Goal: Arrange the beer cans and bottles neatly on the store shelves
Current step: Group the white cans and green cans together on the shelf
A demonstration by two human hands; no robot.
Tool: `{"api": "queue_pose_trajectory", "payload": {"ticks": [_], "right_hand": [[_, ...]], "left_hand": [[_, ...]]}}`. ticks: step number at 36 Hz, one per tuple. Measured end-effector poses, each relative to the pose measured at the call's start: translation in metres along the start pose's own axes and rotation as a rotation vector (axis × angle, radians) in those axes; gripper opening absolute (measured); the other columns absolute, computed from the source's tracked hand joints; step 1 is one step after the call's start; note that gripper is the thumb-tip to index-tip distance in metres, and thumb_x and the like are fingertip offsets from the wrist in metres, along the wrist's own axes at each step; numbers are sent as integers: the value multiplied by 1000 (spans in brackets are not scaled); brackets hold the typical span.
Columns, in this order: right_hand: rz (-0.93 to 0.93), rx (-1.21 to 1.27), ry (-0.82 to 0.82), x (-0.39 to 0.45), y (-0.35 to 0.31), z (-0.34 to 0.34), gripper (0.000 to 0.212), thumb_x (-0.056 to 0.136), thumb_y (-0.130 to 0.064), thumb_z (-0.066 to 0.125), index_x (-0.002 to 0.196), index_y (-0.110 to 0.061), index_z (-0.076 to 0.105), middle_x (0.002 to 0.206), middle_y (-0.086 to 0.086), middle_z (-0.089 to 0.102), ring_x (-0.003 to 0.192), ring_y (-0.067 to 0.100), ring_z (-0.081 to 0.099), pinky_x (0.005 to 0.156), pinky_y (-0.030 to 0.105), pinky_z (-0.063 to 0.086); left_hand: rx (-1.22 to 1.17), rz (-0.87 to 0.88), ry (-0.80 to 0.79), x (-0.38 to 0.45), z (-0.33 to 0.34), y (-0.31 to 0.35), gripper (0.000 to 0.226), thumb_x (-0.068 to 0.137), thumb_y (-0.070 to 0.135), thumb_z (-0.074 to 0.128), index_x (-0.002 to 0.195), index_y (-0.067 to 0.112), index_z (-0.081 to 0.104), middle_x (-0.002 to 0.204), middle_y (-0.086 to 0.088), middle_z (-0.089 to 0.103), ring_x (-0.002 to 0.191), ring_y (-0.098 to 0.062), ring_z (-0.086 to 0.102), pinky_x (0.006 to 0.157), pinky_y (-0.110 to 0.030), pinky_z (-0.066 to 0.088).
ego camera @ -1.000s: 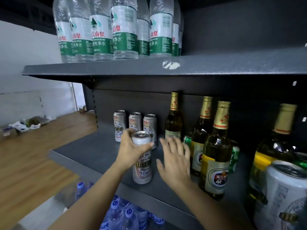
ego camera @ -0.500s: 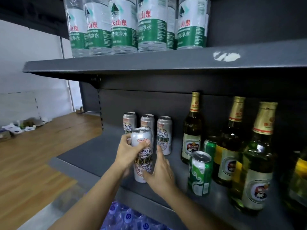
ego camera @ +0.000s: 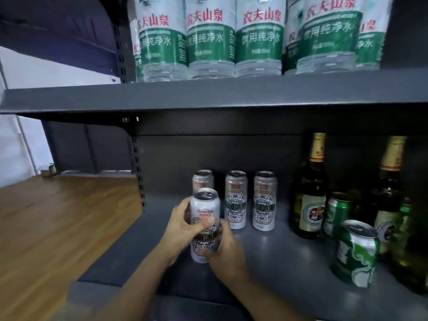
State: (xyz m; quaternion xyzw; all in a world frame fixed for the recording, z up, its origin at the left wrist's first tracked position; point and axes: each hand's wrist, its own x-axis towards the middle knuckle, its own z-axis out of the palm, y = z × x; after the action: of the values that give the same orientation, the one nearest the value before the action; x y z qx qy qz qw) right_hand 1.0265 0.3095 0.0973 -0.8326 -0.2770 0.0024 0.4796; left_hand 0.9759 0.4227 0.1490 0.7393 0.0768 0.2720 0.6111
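Gripping one silver can (ego camera: pixel 205 218) upright on the shelf (ego camera: pixel 278 256), the left hand (ego camera: pixel 183 228) and right hand (ego camera: pixel 225 251) both wrap it, apparently touching.

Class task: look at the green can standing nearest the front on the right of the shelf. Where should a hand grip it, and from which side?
Grip the green can round its mid-body, coming from the open front-left of the shelf. It stands slightly tilted, and bottles crowd close behind and to its right, so a side wrap from the front is probably safest.
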Motion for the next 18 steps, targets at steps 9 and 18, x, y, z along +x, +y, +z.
{"api": "queue_pose_trajectory", "payload": {"ticks": [9, 18], "right_hand": [[-3, -111, 91, 20, -12, 15, 70, 78, -35, 75, 133, -24, 34, 128, -4, 57, 120, 22, 53, 85, 29, 39], [50, -133, 119, 41, -11, 23, 66, 78, -26, 75, 130, -26, 34, 127, -6, 56, 119, 17, 53, 93, 30, 42]], "left_hand": [[-95, 48, -10, 25, -15, -10, 55, 71, -4, 78, 115, 23, 61, 98, 3, 74, 93, -9, 69, 74, -21, 53], [-137, 15, -12, 49, -16, -18, 56, 70, -4, 78, 116, 23, 61, 100, 0, 73, 94, -12, 69, 74, -21, 53]]}}
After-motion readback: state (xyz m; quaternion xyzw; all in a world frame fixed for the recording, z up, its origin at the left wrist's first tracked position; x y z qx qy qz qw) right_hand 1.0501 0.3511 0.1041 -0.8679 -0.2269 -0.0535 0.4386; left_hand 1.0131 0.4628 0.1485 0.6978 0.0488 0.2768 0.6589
